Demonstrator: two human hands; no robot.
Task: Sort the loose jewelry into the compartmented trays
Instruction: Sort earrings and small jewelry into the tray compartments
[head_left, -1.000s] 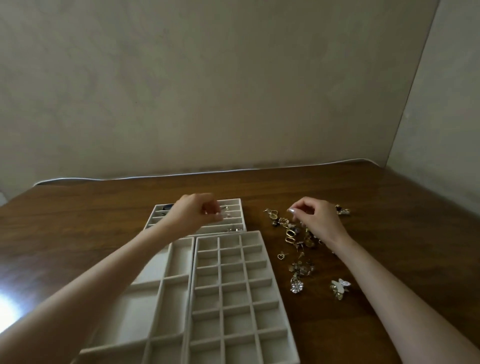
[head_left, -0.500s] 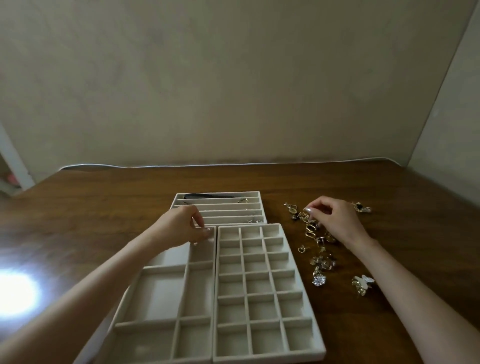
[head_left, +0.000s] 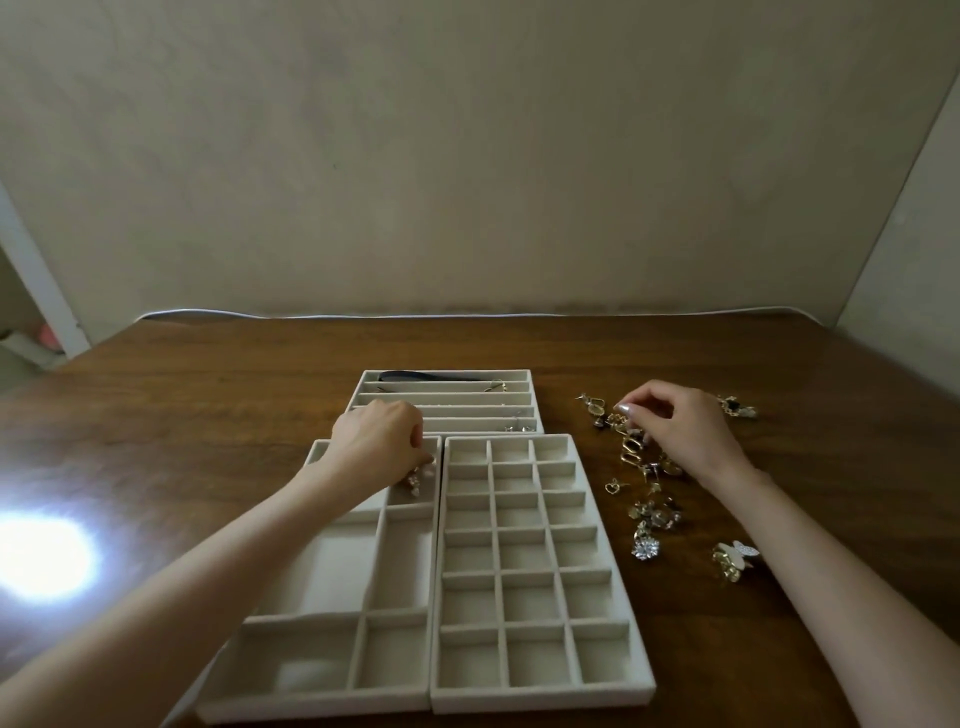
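Three cream trays lie on the wooden table: a slotted tray (head_left: 447, 400) at the back, a large-compartment tray (head_left: 332, 566) front left, and a small-grid tray (head_left: 535, 566) front right. My left hand (head_left: 382, 441) is over the top right compartment of the large-compartment tray, fingers curled, pinching a small sparkly earring (head_left: 415, 480) that hangs into that compartment. My right hand (head_left: 675, 426) hovers over the loose jewelry pile (head_left: 644, 478), fingers curled, fingertips pinching at a gold piece.
A heart charm (head_left: 613, 487), a crystal flower piece (head_left: 645, 546) and a white-and-gold butterfly piece (head_left: 735, 558) lie apart from the pile. A dark earring (head_left: 735, 406) sits right of my hand. A black band (head_left: 426, 376) lies in the slotted tray. Bright glare (head_left: 41, 556) marks the table's left.
My left hand moved from over the slotted tray toward me to the large-compartment tray's top right compartment, with the earring now dangling there. My right hand stayed at the pile.
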